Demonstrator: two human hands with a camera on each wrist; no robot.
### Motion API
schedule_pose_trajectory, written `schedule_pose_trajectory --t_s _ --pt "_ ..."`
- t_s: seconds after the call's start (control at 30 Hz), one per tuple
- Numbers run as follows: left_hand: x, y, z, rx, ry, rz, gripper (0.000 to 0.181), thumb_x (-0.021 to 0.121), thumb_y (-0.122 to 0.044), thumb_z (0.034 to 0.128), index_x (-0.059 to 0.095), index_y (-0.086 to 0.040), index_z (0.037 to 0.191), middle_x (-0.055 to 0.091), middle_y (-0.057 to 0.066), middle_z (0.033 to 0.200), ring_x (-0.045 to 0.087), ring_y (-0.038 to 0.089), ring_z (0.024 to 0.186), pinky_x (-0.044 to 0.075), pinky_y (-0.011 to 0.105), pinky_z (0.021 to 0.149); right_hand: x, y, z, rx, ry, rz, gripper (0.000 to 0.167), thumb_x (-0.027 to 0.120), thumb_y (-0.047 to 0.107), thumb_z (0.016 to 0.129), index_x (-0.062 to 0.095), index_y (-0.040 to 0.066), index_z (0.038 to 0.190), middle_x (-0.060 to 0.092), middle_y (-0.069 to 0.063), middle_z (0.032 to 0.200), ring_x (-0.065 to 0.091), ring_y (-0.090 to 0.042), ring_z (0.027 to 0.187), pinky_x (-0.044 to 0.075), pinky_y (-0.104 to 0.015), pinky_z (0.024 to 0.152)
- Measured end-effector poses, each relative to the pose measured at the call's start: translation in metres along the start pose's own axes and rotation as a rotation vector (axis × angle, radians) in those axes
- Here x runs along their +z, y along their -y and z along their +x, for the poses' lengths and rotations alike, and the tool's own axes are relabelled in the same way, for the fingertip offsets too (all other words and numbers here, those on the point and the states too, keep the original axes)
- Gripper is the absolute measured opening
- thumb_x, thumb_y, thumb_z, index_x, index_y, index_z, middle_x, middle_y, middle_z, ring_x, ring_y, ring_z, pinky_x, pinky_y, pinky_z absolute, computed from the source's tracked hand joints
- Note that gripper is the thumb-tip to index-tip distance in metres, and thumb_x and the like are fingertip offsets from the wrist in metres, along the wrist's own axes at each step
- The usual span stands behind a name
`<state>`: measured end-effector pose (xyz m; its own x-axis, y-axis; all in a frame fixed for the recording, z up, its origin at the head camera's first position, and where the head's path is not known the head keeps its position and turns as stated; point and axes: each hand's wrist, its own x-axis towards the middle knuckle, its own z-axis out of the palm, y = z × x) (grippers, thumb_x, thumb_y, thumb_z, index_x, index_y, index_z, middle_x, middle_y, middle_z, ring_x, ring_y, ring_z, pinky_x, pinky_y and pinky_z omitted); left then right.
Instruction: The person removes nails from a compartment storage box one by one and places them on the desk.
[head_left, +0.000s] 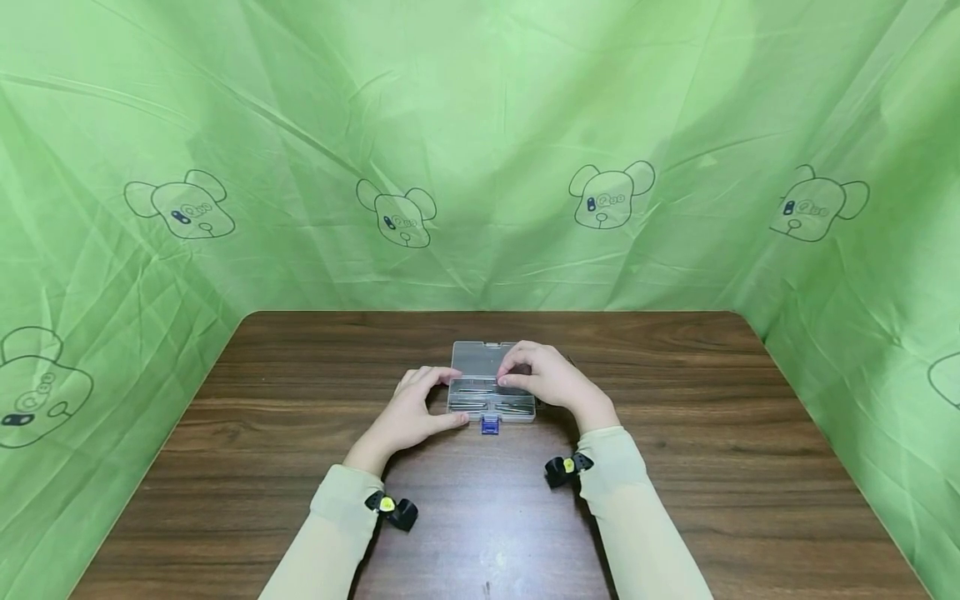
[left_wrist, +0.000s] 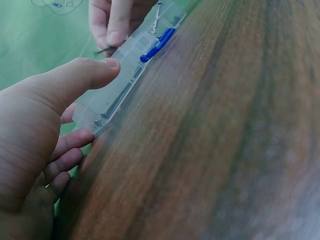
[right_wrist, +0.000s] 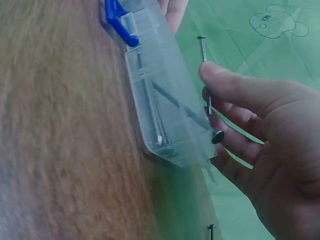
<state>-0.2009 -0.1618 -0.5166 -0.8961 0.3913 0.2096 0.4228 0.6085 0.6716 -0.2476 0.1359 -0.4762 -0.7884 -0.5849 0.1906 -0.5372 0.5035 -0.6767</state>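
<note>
A clear plastic case (head_left: 454, 408) with a blue latch (head_left: 490, 425) lies on the table, its lid (head_left: 474, 358) laid back. Metal nails or screws (head_left: 516, 408) lie in its compartments. My left hand (head_left: 411, 412) holds the case's left end, thumb at the front edge and fingers at the back. My right hand (head_left: 551, 379) is over the right part of the case; in the right wrist view its thumb and fingers pinch a thin metal screw or nail (right_wrist: 203, 50). Another with a broad dark head (right_wrist: 217, 136) juts over the case's edge beside the fingers.
The brown wooden table (head_left: 300, 350) carries the case near its back middle. Right of the case, a small dark nail or screw (right_wrist: 212, 229) shows in the right wrist view. A green cloth (head_left: 480, 100) with printed bear heads hangs behind and at both sides.
</note>
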Motion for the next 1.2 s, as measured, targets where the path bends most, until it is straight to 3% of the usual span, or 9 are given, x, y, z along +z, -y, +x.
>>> schedule_pose_trajectory --t_s 0.23,0.57,0.8,1.03,1.2 --pt "0.000 -0.001 0.000 -0.007 -0.003 0.003 0.071 0.093 -0.049 0.0856 0.066 -0.023 0.145 0.067 -0.004 0.141 0.053 0.029 0.134 0.040 0.054 0.114 -0.006 0.003 -0.001 0.055 -0.057 0.048 0.007 0.076 0.021 0.105 0.077 0.016 0.108 0.073 0.007 0.096 0.066 -0.013 0.091 0.055 -0.035 0.084" --pt "0.004 0.001 0.001 -0.014 0.010 0.010 0.072 0.093 -0.050 0.0859 0.065 -0.024 0.147 0.066 -0.005 0.141 0.052 0.028 0.135 0.040 0.053 0.115 -0.019 0.010 -0.008 0.105 -0.118 0.100 0.007 0.074 0.019 0.106 0.076 0.014 0.110 0.072 0.005 0.093 0.065 -0.015 0.089 0.053 -0.030 0.079" --pt "0.004 0.001 0.000 -0.029 0.017 0.010 0.071 0.093 -0.049 0.0854 0.065 -0.025 0.146 0.066 -0.006 0.140 0.051 0.027 0.134 0.040 0.052 0.115 -0.037 0.015 -0.019 0.095 -0.135 0.059 0.013 0.075 0.018 0.105 0.078 0.010 0.114 0.074 0.005 0.096 0.067 -0.015 0.090 0.056 -0.032 0.078" --pt "0.003 0.000 0.000 -0.015 0.008 0.013 0.071 0.093 -0.050 0.0861 0.065 -0.024 0.147 0.066 -0.005 0.141 0.052 0.029 0.135 0.040 0.054 0.114 -0.065 -0.007 -0.043 0.202 -0.260 0.047 0.020 0.079 0.020 0.103 0.078 0.010 0.119 0.077 -0.001 0.101 0.068 -0.019 0.089 0.055 -0.034 0.081" --pt "0.002 0.001 0.001 -0.020 0.011 0.021 0.072 0.093 -0.049 0.0860 0.065 -0.024 0.147 0.066 -0.005 0.141 0.051 0.029 0.136 0.040 0.054 0.115 -0.074 -0.029 -0.061 0.269 -0.322 0.036 0.020 0.078 0.021 0.104 0.078 0.008 0.119 0.078 -0.006 0.103 0.069 -0.021 0.092 0.053 -0.029 0.081"
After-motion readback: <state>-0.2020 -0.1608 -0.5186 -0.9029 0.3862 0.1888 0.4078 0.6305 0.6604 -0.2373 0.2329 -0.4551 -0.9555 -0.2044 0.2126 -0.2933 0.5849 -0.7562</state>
